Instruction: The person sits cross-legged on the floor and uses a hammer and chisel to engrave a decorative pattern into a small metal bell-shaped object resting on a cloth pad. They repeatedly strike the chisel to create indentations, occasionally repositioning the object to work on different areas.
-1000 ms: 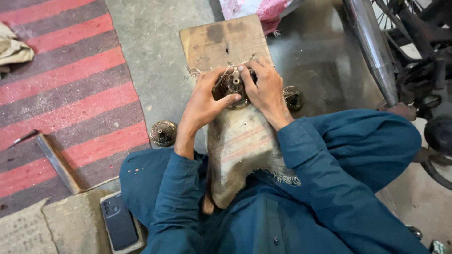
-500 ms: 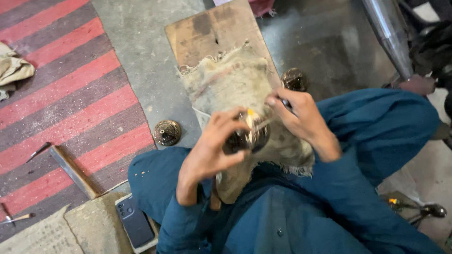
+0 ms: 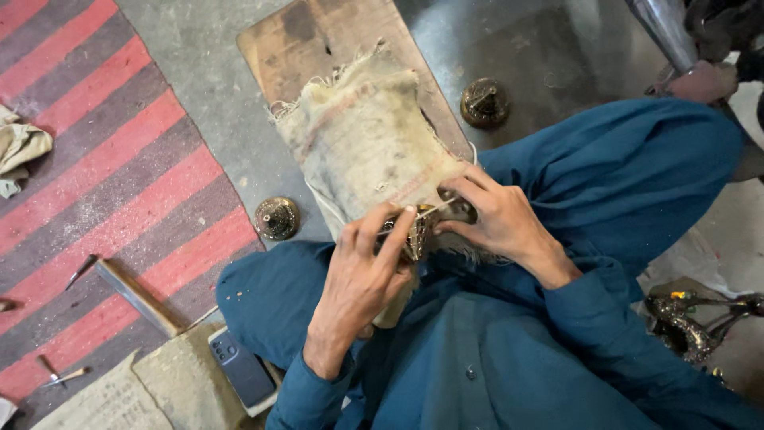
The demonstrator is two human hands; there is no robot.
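Observation:
My left hand [image 3: 362, 275] grips a small dark engraved metal piece [image 3: 415, 235] over the near end of a burlap sack [image 3: 362, 139]. My right hand [image 3: 493, 219] holds a thin pointed tool [image 3: 436, 209] whose tip touches the metal piece. The sack lies over a wooden board [image 3: 318, 36] that slopes from the floor to my lap. I sit cross-legged in blue clothes. Most of the metal piece is hidden by my fingers.
Two round brass pieces rest on the concrete floor, one left of the sack [image 3: 277, 217], one right of the board [image 3: 485, 103]. A red and grey striped mat [image 3: 87, 159] holds small tools [image 3: 135, 299]. A phone [image 3: 241, 370] lies by my left knee. Ornate metal parts [image 3: 684, 326] sit at right.
I have drawn the metal piece from the board's far part down to the sack's near end by my lap. The view has tilted closer. My right hand now applies the thin tool.

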